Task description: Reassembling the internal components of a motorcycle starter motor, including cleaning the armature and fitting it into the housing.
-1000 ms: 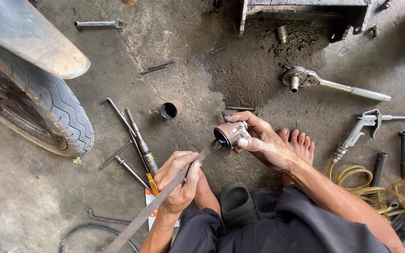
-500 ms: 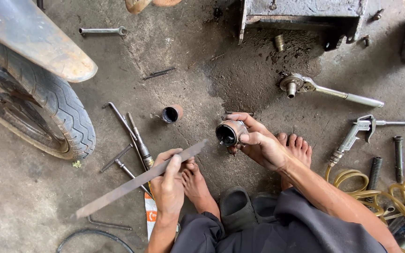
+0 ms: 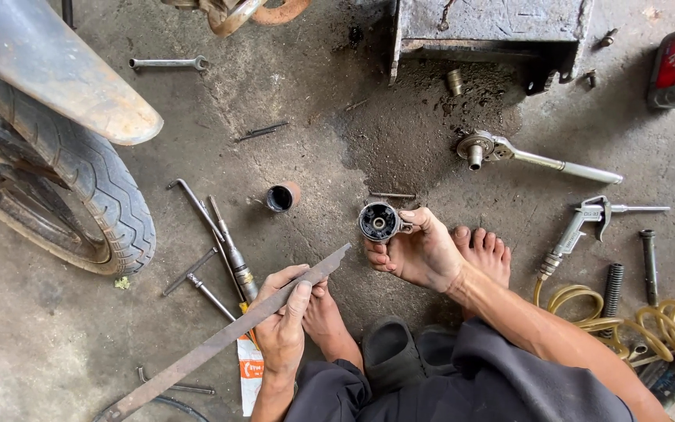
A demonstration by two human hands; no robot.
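Two hands are busy: left hand (image 3: 281,332) clasps a long flat file (image 3: 228,337), lifted clear; right hand (image 3: 419,254) grips a round metal part (image 3: 378,222) just beyond. Filing looks unfinished. Farther off lies a ratchet (image 3: 537,159).

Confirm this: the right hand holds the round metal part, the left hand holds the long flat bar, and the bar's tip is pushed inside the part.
One detail is wrong. In the head view the right hand holds the round metal part and the left hand holds the long flat bar, but the bar's tip ends short of the part, not inside it.
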